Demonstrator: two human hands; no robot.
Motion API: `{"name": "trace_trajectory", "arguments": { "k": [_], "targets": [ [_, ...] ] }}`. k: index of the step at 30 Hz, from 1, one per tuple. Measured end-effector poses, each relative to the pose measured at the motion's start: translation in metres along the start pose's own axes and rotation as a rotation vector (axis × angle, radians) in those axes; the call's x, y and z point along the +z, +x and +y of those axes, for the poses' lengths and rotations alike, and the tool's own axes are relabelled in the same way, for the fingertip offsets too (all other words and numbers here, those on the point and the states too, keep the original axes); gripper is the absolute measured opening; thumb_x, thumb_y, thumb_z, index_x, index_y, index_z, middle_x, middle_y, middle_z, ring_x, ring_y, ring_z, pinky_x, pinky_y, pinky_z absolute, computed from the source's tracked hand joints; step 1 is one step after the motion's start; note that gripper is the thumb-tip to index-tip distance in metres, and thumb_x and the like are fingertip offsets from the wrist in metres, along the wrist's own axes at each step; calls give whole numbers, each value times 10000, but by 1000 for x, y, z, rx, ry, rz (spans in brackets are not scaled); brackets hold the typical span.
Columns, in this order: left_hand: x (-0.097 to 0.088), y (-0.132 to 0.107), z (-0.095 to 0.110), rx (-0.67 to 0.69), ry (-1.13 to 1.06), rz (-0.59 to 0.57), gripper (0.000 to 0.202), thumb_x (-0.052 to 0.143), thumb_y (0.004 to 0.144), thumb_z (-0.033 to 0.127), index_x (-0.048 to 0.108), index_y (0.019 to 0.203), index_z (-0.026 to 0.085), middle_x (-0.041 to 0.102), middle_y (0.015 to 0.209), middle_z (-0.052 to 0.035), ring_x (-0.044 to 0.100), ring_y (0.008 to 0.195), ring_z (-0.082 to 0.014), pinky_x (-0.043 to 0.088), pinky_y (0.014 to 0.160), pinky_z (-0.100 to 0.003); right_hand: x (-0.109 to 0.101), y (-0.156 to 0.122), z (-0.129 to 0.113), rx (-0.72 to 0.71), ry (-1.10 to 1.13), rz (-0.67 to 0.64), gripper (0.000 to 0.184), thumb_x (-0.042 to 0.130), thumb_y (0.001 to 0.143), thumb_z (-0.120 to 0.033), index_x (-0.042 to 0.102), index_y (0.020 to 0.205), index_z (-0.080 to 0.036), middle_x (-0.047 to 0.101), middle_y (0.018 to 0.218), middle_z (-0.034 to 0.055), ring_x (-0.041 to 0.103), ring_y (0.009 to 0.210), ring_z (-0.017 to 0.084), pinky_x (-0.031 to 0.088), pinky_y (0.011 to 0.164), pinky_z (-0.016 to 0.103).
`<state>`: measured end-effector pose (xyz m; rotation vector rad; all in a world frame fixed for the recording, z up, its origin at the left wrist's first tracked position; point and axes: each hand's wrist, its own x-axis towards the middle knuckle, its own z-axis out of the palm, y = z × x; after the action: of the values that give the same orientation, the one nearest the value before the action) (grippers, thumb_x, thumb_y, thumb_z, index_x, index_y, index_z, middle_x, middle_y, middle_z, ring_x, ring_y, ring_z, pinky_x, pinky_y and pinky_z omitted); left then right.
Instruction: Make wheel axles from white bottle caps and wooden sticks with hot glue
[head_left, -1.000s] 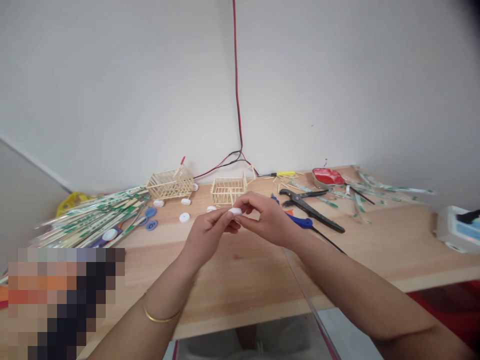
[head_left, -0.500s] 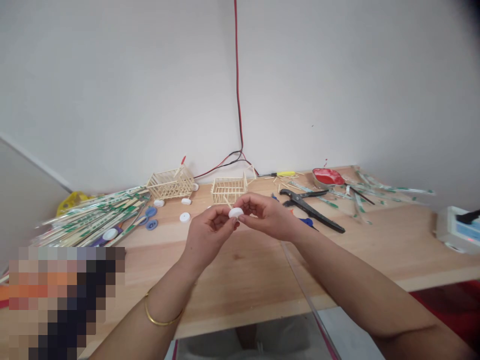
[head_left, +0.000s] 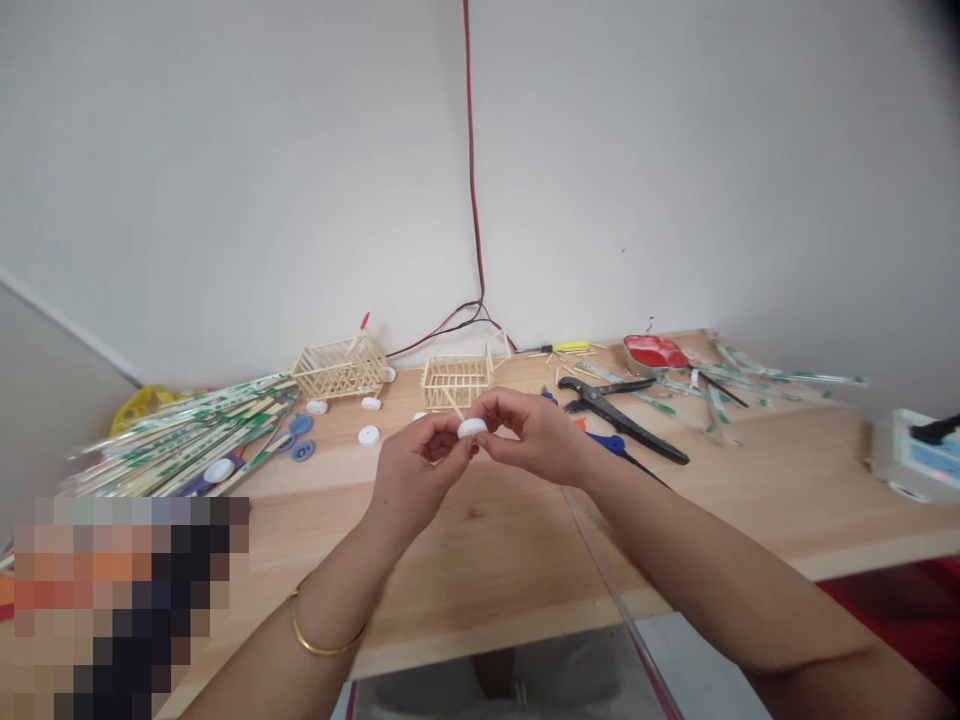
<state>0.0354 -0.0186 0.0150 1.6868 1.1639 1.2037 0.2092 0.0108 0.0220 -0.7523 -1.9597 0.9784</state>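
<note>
Both hands meet over the middle of the table around a white bottle cap. My left hand pinches its left side between thumb and fingers. From the right, my right hand grips the same cap. A thin wooden stick slants up and left from behind the cap; whether it passes into the cap is hidden. Just beyond my fingers stands a small cart frame of wooden sticks. Another stick-built cart stands farther left, with loose white caps in front of it.
Wrapped chopsticks are piled at left, beside blue caps. Black cutting pliers, a blue-handled tool, a yellow-handled tool and a red-stained dish lie right. A white box stands at the far right.
The stick behind the cap shows slightly more and leans a little farther left. Both hands keep their grip on the cap, almost in place. The view has shifted slightly.
</note>
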Motion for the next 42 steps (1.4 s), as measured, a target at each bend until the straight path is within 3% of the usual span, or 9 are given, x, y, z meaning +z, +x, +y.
{"name": "trace_trajectory", "arguments": {
  "k": [10, 16, 22, 26, 32, 37, 42],
  "targets": [
    [2, 1, 1, -2, 28, 35, 143, 643, 753, 286, 633, 818, 159, 663, 730, -22, 598, 647, -113, 484, 625, -221, 1, -1, -2, 42, -15, 4, 98, 571, 790, -168, 594, 885, -162, 635, 821, 20, 570, 752, 113, 464, 708, 255],
    [-5, 5, 0, -143, -361, -19, 235, 625, 786, 334, 648, 933, 152, 685, 806, -38, 649, 729, -143, 535, 741, -303, -8, 1, 0, 75, 150, -30, 241, 588, 830, -346, 592, 979, -156, 652, 904, 51, 616, 834, 140, 496, 773, 292],
    [-5, 8, -7, -369, -685, -117, 213, 658, 773, 324, 641, 875, 138, 690, 828, -48, 661, 761, -143, 525, 732, -272, -9, 2, 1, -125, -132, -6, 147, 569, 847, -258, 645, 949, -184, 665, 931, 56, 601, 876, 151, 479, 810, 303],
    [-5, 8, -10, -359, -696, -122, 171, 705, 730, 230, 658, 856, 124, 693, 846, -48, 640, 756, -114, 514, 734, -235, -17, 4, 0, -215, -264, -16, 167, 590, 826, -233, 643, 982, -203, 663, 960, 55, 591, 925, 164, 472, 839, 312],
    [-8, 13, -9, -370, -672, 6, 193, 754, 659, 207, 661, 806, 124, 699, 818, -38, 641, 781, -125, 523, 737, -250, -59, -14, 2, 47, -433, 181, 214, 543, 827, -256, 616, 1019, -197, 641, 1031, 55, 607, 864, 154, 478, 775, 286],
    [-10, 14, -11, -340, -594, 52, 247, 771, 626, 219, 639, 817, 135, 701, 814, -30, 649, 783, -130, 524, 771, -275, -72, -47, 27, 375, -836, -95, 222, 583, 732, -230, 626, 939, -161, 641, 912, 85, 590, 819, 208, 439, 710, 291],
    [-6, 9, -11, -90, -303, 68, 276, 738, 658, 228, 627, 899, 151, 683, 852, -30, 644, 808, -136, 526, 787, -276, -58, -59, 49, 481, -1015, -29, 311, 536, 695, -120, 610, 996, -109, 589, 1038, 168, 559, 957, 256, 402, 824, 316]
  ]
}}
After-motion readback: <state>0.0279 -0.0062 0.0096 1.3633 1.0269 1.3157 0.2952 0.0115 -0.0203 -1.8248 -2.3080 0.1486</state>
